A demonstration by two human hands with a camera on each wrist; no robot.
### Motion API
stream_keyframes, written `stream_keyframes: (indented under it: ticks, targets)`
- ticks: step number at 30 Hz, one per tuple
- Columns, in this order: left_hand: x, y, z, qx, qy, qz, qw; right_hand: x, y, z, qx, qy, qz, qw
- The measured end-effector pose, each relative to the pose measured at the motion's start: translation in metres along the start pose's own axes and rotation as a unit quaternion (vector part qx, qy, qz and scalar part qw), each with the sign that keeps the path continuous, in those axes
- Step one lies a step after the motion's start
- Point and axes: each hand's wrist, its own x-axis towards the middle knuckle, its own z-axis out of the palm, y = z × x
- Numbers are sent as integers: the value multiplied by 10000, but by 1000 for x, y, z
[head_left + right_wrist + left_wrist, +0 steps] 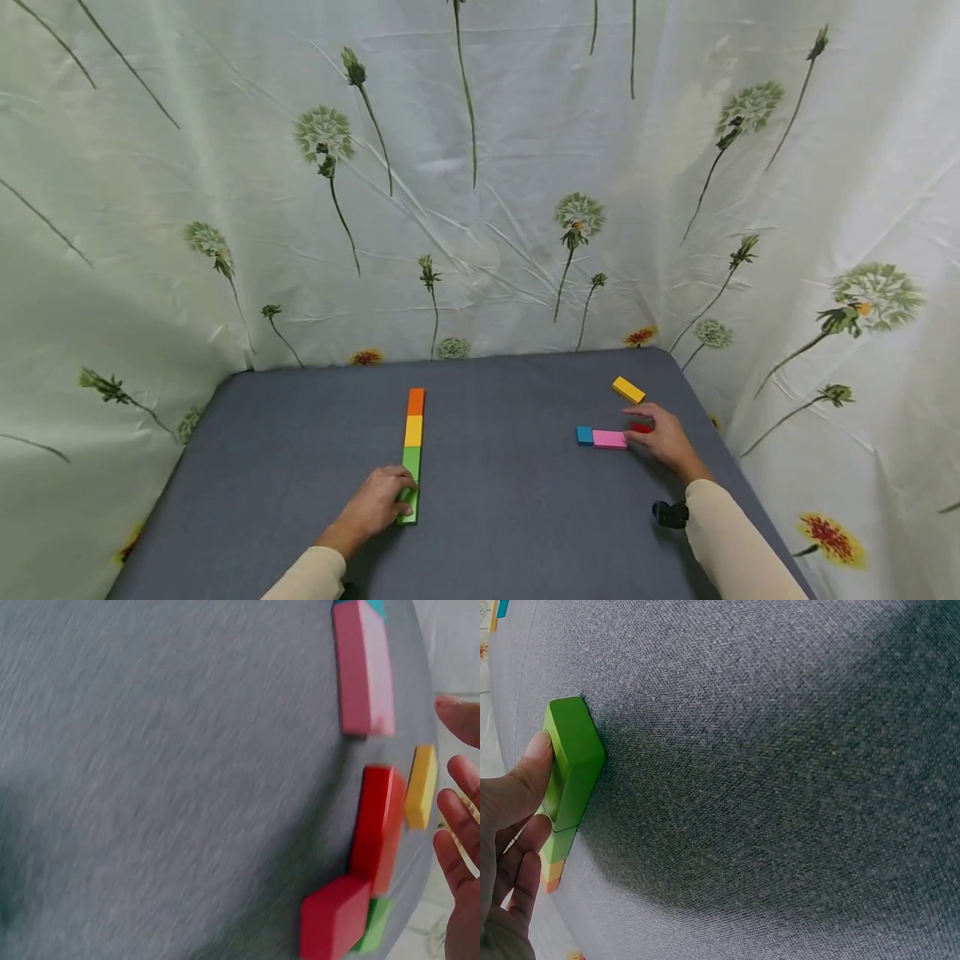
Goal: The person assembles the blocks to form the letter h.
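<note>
1. The step in hand looked like building a line of colored blocks: the left hand (372,502) steadied the near end of the row (412,454) while the right hand (663,437) reached among the loose blocks.
2. The left hand's thumb pressed the end of the green block (571,761), fingers loosely curled beside it, not wrapped round it.
3. The right hand lay with fingers spread and relaxed over the red block (640,427), touching or just above it; a grip could not be made out.
4. The next move would probably call for closing on one loose block and carrying it to the row's end, square to it.
5. The row ran straight from the desk's (510,517) near edge toward the far one: green, yellow, orange, flat and end to end.
6. Near the right edge lay the pink block (609,439) touching a blue block (584,435), with a yellow block (627,389) further back, apart.
</note>
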Motion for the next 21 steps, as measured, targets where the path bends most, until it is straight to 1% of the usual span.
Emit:
stream_keyframes:
  ticks: [4,8,11,15,21]
  targets:
    - [1,0,1,28,2,-20,10000,-6,6,-5,-119,-141,298,9994]
    - [0,1,1,14,15,-59,10000,-9,13,-6,-379,-270,410,9981]
    - [-1,2,1,0,55,-65,10000,-8,17,-6,-604,-338,368,9969]
    - [-2,1,1,-21,81,-91,9999,-7,21,-6,-794,-381,204,9959]
    - [-2,0,1,-39,58,-74,9999,-4,25,-6,-1047,-549,114,9929]
